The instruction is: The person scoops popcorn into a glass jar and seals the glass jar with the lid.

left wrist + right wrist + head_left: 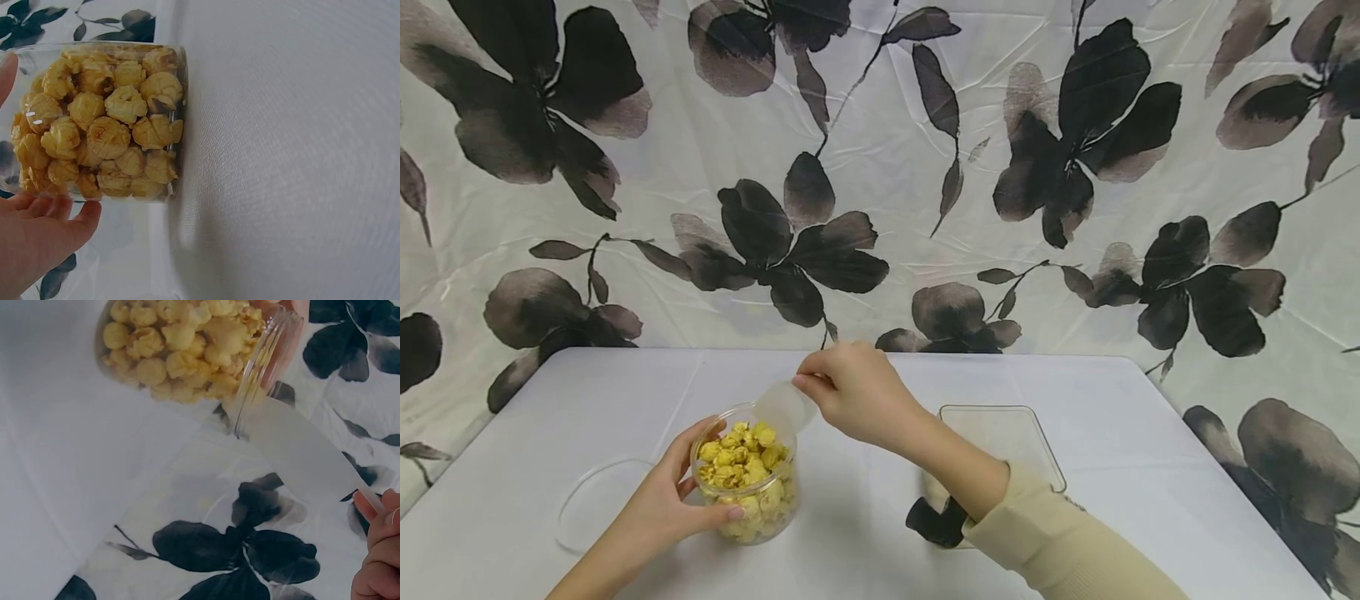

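A clear round jar (792, 487) of yellow popcorn (745, 454) stands uncovered on the white table. My left hand (672, 493) grips its left side, with the thumb across the front and fingers behind. In the left wrist view, popcorn pieces (107, 136) show through the wall. Above the jar's back right rim, my right hand (863, 392) pinches the edge of a thin translucent white disc (786, 405). The right wrist view shows the disc (303, 450) slanting from the jar's mouth to the fingertips; whether it touches the rim I cannot tell.
Left of the jar lies a clear round lid (567, 500), partly behind the left forearm. On the right is a clear-edged rectangular item (1000, 429) with a black object (934, 522) at its near end, partly hidden by the right arm. A flower-printed cloth (925, 183) hangs behind the table.
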Tool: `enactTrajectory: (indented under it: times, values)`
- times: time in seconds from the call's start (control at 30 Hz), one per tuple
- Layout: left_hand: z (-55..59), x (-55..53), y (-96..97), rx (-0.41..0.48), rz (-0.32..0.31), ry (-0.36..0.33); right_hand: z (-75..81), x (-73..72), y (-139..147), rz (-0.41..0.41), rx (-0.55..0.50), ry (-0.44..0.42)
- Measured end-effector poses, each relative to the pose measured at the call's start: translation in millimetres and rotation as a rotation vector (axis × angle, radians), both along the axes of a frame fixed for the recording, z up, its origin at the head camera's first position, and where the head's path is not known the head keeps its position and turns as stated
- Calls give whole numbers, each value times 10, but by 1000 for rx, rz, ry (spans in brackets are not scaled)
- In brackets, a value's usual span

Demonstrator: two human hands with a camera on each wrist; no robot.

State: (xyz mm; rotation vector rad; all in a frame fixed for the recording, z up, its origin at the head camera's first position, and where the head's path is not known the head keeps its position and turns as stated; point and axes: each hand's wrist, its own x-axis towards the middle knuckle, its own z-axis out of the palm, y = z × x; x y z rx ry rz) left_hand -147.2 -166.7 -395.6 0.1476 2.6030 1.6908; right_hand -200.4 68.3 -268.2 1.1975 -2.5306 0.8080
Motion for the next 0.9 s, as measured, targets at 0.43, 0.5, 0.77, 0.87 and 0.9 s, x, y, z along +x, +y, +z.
enactTrajectory:
  times: [0.43,0.5,0.77,0.87,0.9]
  values:
    - [18,12,-6,5,2,11,75,-32,188,-19,-101,-45]
    - [17,21,-8,6,-1,20,86,-42,238,-24,-142,-104]
    - [15,31,-6,6,-17,71,98,-115,484,-77,-307,-413]
    - [14,26,-9,7,-16,64,94,-144,572,-100,-357,-517]
    - [12,25,-9,7,-17,65,93,-151,601,-111,-373,-553]
